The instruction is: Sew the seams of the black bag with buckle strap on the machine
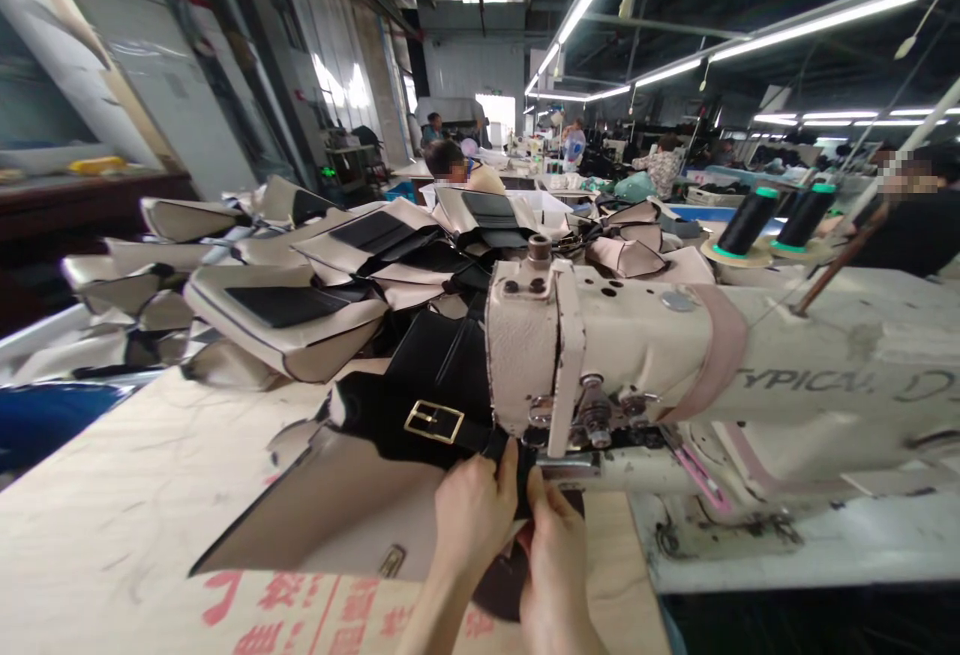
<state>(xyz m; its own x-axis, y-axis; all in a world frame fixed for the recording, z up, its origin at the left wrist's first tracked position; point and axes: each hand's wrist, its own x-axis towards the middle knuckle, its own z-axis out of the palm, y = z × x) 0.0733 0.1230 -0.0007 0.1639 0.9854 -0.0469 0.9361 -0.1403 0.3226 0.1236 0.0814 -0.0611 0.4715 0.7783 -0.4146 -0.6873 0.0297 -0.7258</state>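
Note:
My left hand (471, 513) and my right hand (555, 545) are side by side under the head of a cream sewing machine (615, 355). Both pinch a black strap (480, 435) that carries a gold buckle (433, 422). The strap belongs to a beige and black bag piece (322, 515) lying flat on the table. The fingers of both hands are pressed together on the black material just in front of the needle area (592, 425). The needle itself is hidden by the machine head.
A heap of beige and black bag panels (300, 285) is piled behind the work. Cardboard with red characters (150, 535) covers the table. Two black thread cones (750, 220) stand on the machine. Other people work at benches further back.

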